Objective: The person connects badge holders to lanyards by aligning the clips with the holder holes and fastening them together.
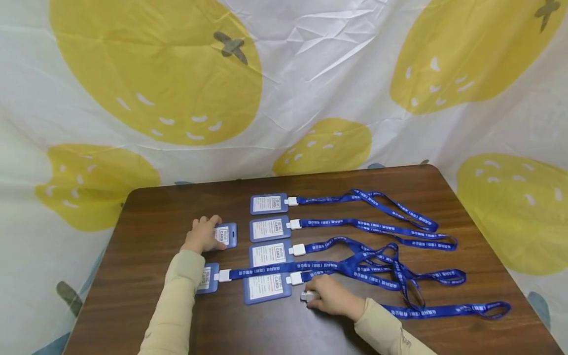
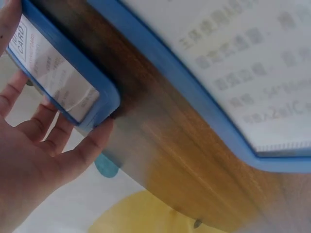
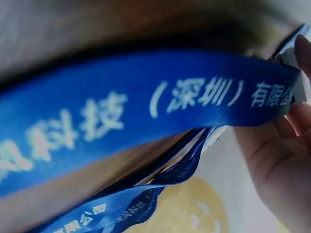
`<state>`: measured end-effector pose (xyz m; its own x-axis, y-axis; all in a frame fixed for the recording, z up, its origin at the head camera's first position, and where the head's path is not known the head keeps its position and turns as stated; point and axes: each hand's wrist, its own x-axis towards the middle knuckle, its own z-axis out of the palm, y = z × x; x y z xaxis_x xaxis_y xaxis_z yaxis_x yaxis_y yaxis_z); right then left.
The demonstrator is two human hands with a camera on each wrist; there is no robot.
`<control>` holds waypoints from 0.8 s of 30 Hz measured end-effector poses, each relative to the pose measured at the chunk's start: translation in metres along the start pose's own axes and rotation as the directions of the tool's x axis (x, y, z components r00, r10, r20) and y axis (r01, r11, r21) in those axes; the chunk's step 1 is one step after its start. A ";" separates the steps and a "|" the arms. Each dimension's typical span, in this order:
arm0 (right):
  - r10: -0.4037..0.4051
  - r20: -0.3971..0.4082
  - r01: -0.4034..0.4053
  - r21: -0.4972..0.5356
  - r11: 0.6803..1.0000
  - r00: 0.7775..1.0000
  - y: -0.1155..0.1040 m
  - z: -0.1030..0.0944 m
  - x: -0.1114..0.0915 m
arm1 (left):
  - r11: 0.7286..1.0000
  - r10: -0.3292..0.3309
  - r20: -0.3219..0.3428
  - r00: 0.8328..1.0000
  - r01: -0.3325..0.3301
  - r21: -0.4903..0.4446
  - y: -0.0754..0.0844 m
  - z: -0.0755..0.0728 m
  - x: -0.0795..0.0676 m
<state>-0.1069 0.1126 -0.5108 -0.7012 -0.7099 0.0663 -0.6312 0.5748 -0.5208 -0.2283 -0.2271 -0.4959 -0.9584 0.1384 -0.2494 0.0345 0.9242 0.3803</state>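
My left hand (image 1: 204, 235) grips a blue-rimmed badge holder (image 1: 229, 234) at the left of the table, thumb and fingers on its edges. In the left wrist view, the fingers lie along the rim of this badge holder (image 2: 63, 73), and no strap shows on it. My right hand (image 1: 334, 295) pinches the white clip (image 1: 309, 296) of a blue lanyard, just right of the lowest badge in the column. In the right wrist view, the printed lanyard strap (image 3: 146, 111) runs to the clip (image 3: 302, 87) at the fingertips of my right hand (image 3: 277, 160).
Several badge holders with lanyards lie in a column, the top badge (image 1: 268, 203) farthest back. Another badge (image 1: 208, 278) lies by my left forearm, its strap (image 1: 266, 269) crossing the lower badges. Straps (image 1: 390, 266) overlap at right. A lemon-patterned cloth (image 1: 310, 98) hangs behind the brown table (image 1: 151, 222).
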 end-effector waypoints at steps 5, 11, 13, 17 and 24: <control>0.024 -0.046 -0.019 0.107 0.994 0.999 0.008 -0.008 0.004 | 1.000 0.028 -0.018 0.999 -0.028 -0.014 -0.007 0.000 0.001; 0.091 -0.058 -0.078 0.196 0.977 0.994 0.013 -0.020 0.010 | 0.990 0.130 -0.083 0.988 -0.133 -0.037 -0.013 -0.004 0.003; 0.096 -0.064 -0.080 0.212 0.974 0.993 0.016 -0.024 0.014 | 0.986 0.155 -0.102 0.983 -0.161 -0.053 -0.014 -0.006 0.004; 0.074 -0.103 -0.052 0.197 0.979 0.992 0.019 -0.034 0.022 | 0.978 0.164 -0.109 0.980 -0.175 -0.109 -0.015 -0.008 0.003; 0.055 -0.162 -0.023 0.193 0.981 0.985 0.021 -0.049 0.038 | 0.952 0.154 -0.168 0.974 -0.192 -0.239 -0.015 -0.013 -0.004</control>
<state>-0.1635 0.1174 -0.4771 -0.7794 -0.6017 0.1747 -0.5390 0.5018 -0.6765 -0.2286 -0.2459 -0.4890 -0.9755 0.2173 -0.0348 0.1489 0.7681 0.6227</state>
